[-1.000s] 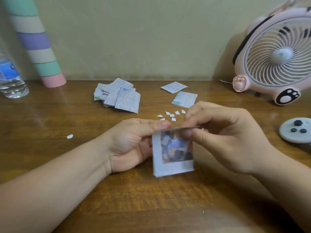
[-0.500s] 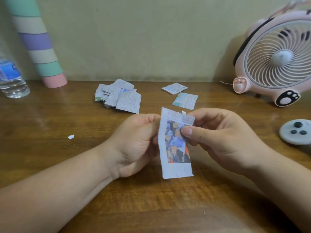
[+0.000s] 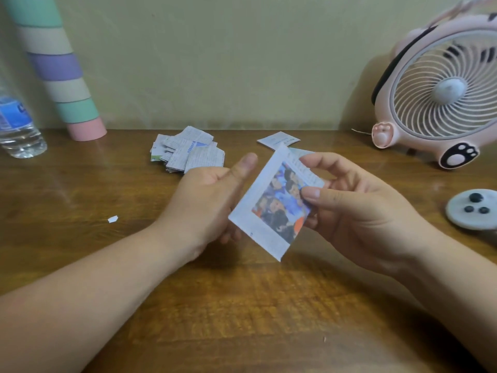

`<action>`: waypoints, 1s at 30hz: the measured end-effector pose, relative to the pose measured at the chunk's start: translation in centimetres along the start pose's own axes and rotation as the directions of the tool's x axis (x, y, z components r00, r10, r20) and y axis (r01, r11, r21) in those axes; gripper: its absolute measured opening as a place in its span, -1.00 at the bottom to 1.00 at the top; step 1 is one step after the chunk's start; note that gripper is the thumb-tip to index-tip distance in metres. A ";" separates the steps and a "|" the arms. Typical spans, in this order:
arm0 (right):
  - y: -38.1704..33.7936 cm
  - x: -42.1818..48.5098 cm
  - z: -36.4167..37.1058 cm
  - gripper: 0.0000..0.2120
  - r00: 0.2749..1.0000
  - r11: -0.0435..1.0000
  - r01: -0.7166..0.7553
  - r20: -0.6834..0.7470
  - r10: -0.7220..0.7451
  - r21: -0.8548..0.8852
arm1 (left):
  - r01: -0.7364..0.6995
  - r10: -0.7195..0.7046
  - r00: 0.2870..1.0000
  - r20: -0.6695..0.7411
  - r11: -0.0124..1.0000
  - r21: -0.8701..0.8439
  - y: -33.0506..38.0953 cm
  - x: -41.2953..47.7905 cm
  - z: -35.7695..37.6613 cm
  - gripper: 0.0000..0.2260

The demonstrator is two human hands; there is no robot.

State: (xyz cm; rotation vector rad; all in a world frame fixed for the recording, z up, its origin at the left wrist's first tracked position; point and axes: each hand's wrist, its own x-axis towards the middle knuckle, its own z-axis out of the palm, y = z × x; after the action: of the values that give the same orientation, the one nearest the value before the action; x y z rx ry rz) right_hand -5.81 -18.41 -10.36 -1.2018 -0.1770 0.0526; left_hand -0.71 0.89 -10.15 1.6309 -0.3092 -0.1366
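Paper slip (image 3: 265, 224) tilted over table (image 3: 80, 184); right hand (image 3: 357, 214) pinches it; left hand (image 3: 204, 200) relaxed, thumb apart.

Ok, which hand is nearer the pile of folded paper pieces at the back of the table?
Left. The left hand is just in front of the pile; the right hand is farther to the right, pinching the printed paper.

Wooden table (image 3: 80, 251), brown. Back centre: pile of folded newspaper pieces (image 3: 188, 154); another folded piece (image 3: 278, 140) near it, apart. Left: water bottle (image 3: 18, 130), striped tube (image 3: 80, 117), small white scrap (image 3: 113, 219). Right: pink fan (image 3: 430, 103), white disc (image 3: 473, 208), possibly a remote
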 end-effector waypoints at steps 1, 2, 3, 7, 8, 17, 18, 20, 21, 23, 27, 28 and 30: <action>0.0 0.0 0.1 -0.66 1.000 1.000 -0.015 0.005 0.015 0.019 | -0.054 0.060 0.998 -0.036 0.988 0.143 -0.1 0.2 -0.2 -0.35; 0.0 0.0 0.2 -0.66 1.000 0.999 -0.029 0.009 0.028 0.039 | -0.103 0.117 0.993 -0.031 0.953 0.286 -0.3 0.6 -0.4 -0.37; 0.0 0.0 0.2 -0.67 0.999 0.998 -0.040 0.008 0.040 0.056 | -0.149 0.170 0.985 -0.020 0.911 0.384 -0.6 0.9 -0.5 -0.45; 0.2 0.1 0.5 -0.73 0.992 0.995 -0.072 -0.097 0.079 0.076 | -0.277 0.208 0.959 0.191 0.827 0.490 -2.0 1.0 -0.6 -0.43; 0.1 0.2 0.4 -0.77 0.988 0.994 -0.081 -0.129 0.089 0.069 | -0.331 0.236 0.941 0.242 0.789 0.518 -2.4 1.0 -0.7 -0.29; 0.4 0.0 0.0 -0.86 0.957 0.958 -0.282 -0.086 0.277 -0.045 | -0.366 0.374 0.924 0.080 0.925 -0.099 -2.2 1.1 -0.3 -0.85; 0.4 -0.1 0.1 -0.85 0.955 0.952 -0.292 -0.084 0.285 -0.088 | -0.302 0.310 0.949 0.053 0.946 -0.120 -2.2 1.1 -0.2 -0.82; 0.3 -0.4 0.1 -0.76 0.953 0.898 -0.300 -0.140 0.269 -0.321 | -0.189 0.195 0.980 0.040 0.975 -0.120 -2.4 1.1 -0.2 -0.76; 0.2 -0.6 0.1 -0.64 0.955 0.827 -0.292 -0.185 0.230 -0.481 | -0.141 0.149 0.987 0.054 0.982 -0.124 -2.4 1.0 -0.2 -0.77; 0.1 -0.5 0.0 -0.46 0.970 0.714 -0.223 -0.225 0.095 -0.663 | -0.099 0.110 0.989 0.101 0.990 -0.103 -2.3 0.8 -0.2 -0.83; 0.0 -0.5 0.0 -0.46 0.971 0.785 -0.073 -0.224 -0.086 -0.615 | -0.084 0.086 0.980 0.177 0.996 -0.015 -2.4 0.3 0.1 -0.80; 0.1 -0.5 0.1 -0.51 0.970 0.785 -0.040 -0.213 -0.118 -0.618 | -0.083 0.085 0.979 0.186 0.996 -0.019 -2.4 0.2 0.3 -0.79; 0.4 -0.5 0.3 -0.62 0.958 0.761 -0.004 -0.220 -0.182 -0.649 | -0.079 0.084 0.978 0.190 0.996 -0.030 -2.5 0.0 0.5 -0.78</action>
State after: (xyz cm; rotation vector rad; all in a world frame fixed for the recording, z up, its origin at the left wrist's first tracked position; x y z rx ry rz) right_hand -6.31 -18.09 -10.65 -1.8794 -0.0023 -0.2841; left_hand -0.55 0.57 -12.70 1.5832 -0.5194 -0.2342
